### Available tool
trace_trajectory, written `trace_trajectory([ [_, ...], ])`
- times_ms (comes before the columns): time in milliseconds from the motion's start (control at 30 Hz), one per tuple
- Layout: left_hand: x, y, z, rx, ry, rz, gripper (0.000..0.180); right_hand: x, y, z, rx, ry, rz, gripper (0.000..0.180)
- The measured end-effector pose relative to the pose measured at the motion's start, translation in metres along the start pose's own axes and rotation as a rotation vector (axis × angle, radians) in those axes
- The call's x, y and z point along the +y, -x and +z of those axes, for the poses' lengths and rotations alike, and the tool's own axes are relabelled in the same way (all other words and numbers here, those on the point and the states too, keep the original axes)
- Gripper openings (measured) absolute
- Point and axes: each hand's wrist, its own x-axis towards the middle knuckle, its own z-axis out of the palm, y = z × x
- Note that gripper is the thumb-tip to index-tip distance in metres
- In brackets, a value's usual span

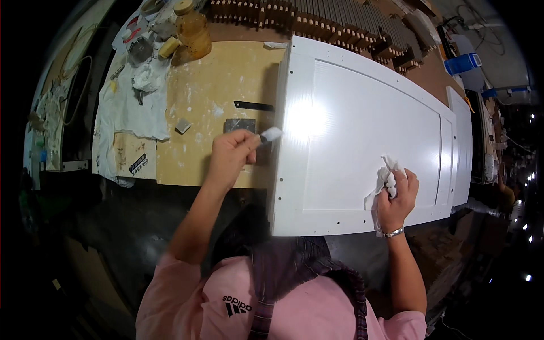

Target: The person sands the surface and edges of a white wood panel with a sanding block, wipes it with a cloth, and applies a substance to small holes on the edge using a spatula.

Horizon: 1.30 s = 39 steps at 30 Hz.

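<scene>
A white panel door (374,130) with a raised frame and small dark holes along its edges lies on the bench before me. At its left edge, my left hand (232,156) pinches a small, thin dark tool with a white lump (272,134) at its tip; the tool's exact kind is hard to make out. My right hand (398,198) grips a crumpled white cloth (374,192) against the lower right of the door. A flat black strip (253,105) and a grey square block (240,125) lie just beyond my left hand.
A jar of amber liquid (192,31), a yellow sponge (169,47) and a white sheet (127,107) stand or lie at the left. Rows of thin brown pieces (317,22) line the back. A blue container (462,63) is at the far right.
</scene>
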Motion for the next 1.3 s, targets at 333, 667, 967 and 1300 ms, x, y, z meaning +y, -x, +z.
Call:
trace_trajectory([
  [333,-0.018,0.019,-0.015,0.021,-0.003,0.0,0.014,-0.001,0.0,0.001,0.005,0.023,0.01,0.041],
  [667,-0.007,0.04,-0.014,0.021,-0.107,0.043,0.014,0.003,0.002,0.001,0.011,0.045,-0.012,0.041],
  [967,0.017,0.047,-0.001,0.003,-0.877,0.916,0.01,0.002,0.002,0.001,0.044,0.037,-0.009,0.04],
  [1300,0.014,0.045,-0.007,0.007,-0.925,1.116,0.019,-0.001,0.002,0.002,0.042,0.03,0.043,0.039],
])
